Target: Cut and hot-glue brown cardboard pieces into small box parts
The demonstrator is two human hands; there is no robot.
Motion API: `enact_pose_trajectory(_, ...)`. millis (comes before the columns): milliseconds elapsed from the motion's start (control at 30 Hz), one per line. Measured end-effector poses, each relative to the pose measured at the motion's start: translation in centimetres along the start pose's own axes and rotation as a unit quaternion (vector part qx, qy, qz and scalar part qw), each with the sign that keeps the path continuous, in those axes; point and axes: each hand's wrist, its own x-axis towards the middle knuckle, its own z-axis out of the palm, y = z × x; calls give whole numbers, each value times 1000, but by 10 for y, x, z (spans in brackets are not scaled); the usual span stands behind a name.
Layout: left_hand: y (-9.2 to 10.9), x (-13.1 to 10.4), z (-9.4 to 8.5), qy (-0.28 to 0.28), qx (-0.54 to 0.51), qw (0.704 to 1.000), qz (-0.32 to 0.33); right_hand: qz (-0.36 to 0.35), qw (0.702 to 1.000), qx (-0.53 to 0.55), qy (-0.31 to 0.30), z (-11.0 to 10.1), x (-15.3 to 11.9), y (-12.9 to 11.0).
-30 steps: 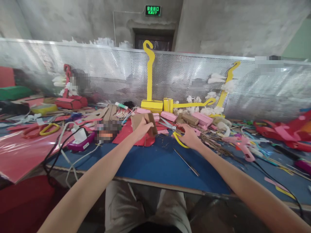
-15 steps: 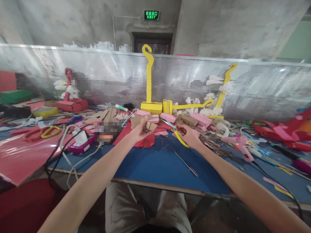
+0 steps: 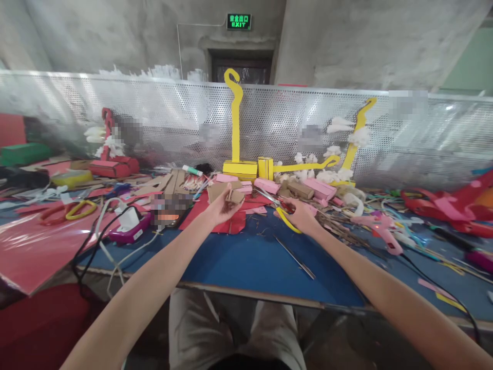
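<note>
My left hand (image 3: 225, 208) is closed on a small piece of brown cardboard (image 3: 235, 196), held above red sheet material (image 3: 196, 218). In my right hand (image 3: 302, 216) are scissors (image 3: 284, 218) with yellow and red handles, their blades pointing left toward the cardboard but apart from it. Small pink boxes (image 3: 266, 186) and a brown cardboard box (image 3: 300, 190) lie just beyond my hands. On the blue table in front of me rests a slim metal tool (image 3: 296, 258), perhaps tweezers.
A yellow hook-topped stand (image 3: 235, 128) rises at the back before a perforated metal screen (image 3: 165, 123). To the right lies a corded pink glue gun (image 3: 381, 231). Leftward are a purple power strip (image 3: 129, 231), a phone (image 3: 171, 210) and other scissors (image 3: 80, 209).
My left hand has turned the cardboard piece slightly, so less of it shows. The right hand keeps the scissors in nearly the same place.
</note>
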Motion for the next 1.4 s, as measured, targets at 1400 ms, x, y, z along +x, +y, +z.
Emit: enact_pose_trajectory(1400,-22,0,1,-84,201,962,161,-100,984,126,-70,-14,-13,-32)
